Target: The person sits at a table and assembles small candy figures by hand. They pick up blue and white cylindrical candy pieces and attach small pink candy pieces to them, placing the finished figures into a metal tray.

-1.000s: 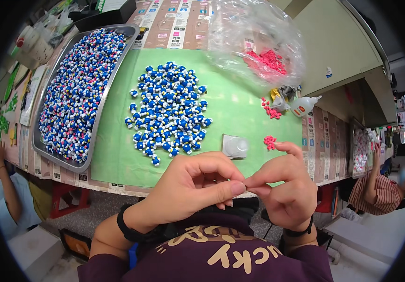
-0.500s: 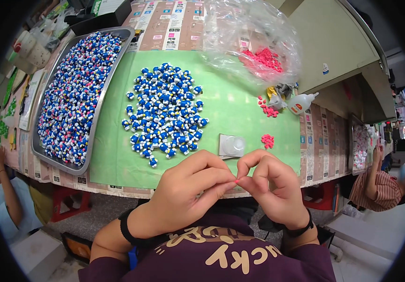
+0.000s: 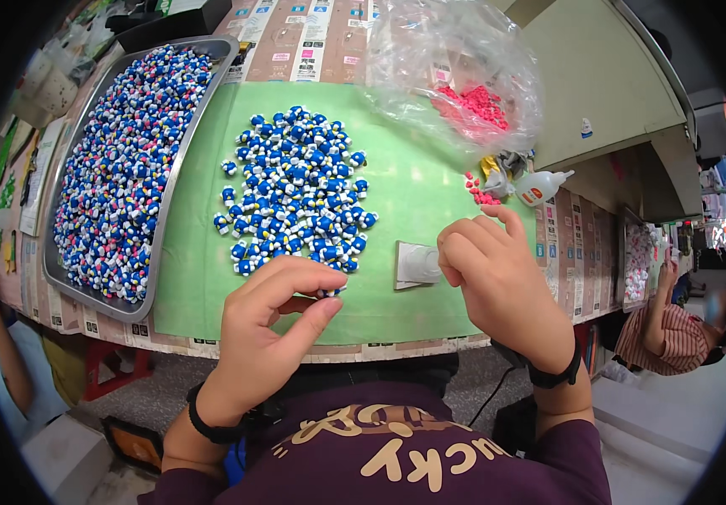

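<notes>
Your hands have separated: left hand [image 3: 268, 322] pinches a blue-and-white figurine [image 3: 332, 292] near the green mat [image 3: 417, 194]'s front edge; right hand [image 3: 502, 282] (grip cannot be told) hovers beside the whitish container [image 3: 418, 263].

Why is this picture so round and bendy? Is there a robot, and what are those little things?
No robot, just a person's bare hands! A wide camera worn on the person's head looks down, and its lens bends straight edges. The left hand holds a tiny blue-and-white figure. The right hand is right by a small whitish dish; I can't tell if it holds anything. On the green sheet lies a heap of similar figures. A metal tray at left has many more.
</notes>
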